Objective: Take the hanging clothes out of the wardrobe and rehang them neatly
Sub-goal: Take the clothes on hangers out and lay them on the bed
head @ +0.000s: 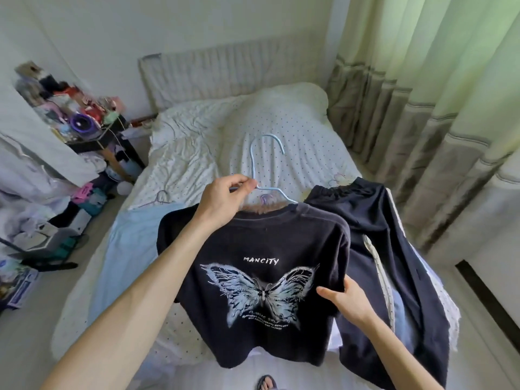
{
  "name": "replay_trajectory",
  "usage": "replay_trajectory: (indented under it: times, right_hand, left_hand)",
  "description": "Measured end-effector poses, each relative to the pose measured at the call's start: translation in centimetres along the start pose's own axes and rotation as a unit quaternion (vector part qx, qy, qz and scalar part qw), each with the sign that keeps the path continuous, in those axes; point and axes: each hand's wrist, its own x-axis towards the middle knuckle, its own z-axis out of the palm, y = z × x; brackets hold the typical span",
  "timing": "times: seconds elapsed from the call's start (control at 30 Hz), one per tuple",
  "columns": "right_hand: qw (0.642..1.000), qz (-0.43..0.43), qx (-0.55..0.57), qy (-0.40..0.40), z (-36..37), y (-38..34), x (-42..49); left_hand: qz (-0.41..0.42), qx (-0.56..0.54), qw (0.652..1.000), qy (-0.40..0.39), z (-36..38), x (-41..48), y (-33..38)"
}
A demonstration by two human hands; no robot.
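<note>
Now left hand (222, 198) pinches hanger (251, 164), hook pointing away; right hand (347, 301) grips T-shirt (253, 240) edge.

Head camera, wide-angle, looks forward-down, close over bed (197, 153).

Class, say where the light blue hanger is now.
Head view, centre, over the bed: the light blue hanger sits in the collar of the black T-shirt, its neck pinched by the left hand.

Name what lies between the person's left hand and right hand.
Head view: the black butterfly T-shirt hangs between them, left hand pinching its blue hanger, right hand gripping its side edge.
</note>
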Motion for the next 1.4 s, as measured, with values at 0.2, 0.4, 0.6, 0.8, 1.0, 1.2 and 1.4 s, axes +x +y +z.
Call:
replay_trajectory:
  times: [0.2, 0.4, 0.6, 0.8, 1.0, 1.2, 1.4]
  right_hand:
    - [0.997, -0.018, -0.073, 0.01, 0.3, -2.6, 3.9]
    - [0.992, 0.0, -0.121, 0.024, 2.2, -4.6, 10.9]
    - [0.988, 0.076, -0.124, 0.042, 5.5, -5.9, 19.2]
    - [0.976, 0.144, -0.151, 0.067, 8.1, -6.0, 27.7]
    - [0.959, 0.195, -0.173, 0.108, 9.6, -4.4, 34.1]
    - [0.945, 0.232, -0.21, 0.095, 11.8, -1.8, 39.1]
    - [0.929, 0.22, -0.296, 0.042, 14.0, 0.9, 42.0]
  left_hand:
    - [-0.026, -0.005, 0.999, -0.019, 1.0, 7.2, -3.2]
    - [-0.07, -0.008, 0.995, -0.072, 3.7, 15.6, -9.1]
    - [-0.103, 0.019, 0.988, -0.11, 6.9, 24.8, -17.4]
    - [-0.116, 0.052, 0.983, -0.132, 12.2, 32.4, -27.0]
    - [-0.119, 0.108, 0.977, -0.143, 18.2, 36.4, -35.4]
    - [-0.124, 0.161, 0.966, -0.163, 25.1, 38.3, -41.8]
    - [-0.177, 0.203, 0.947, -0.177, 30.0, 37.6, -46.9]
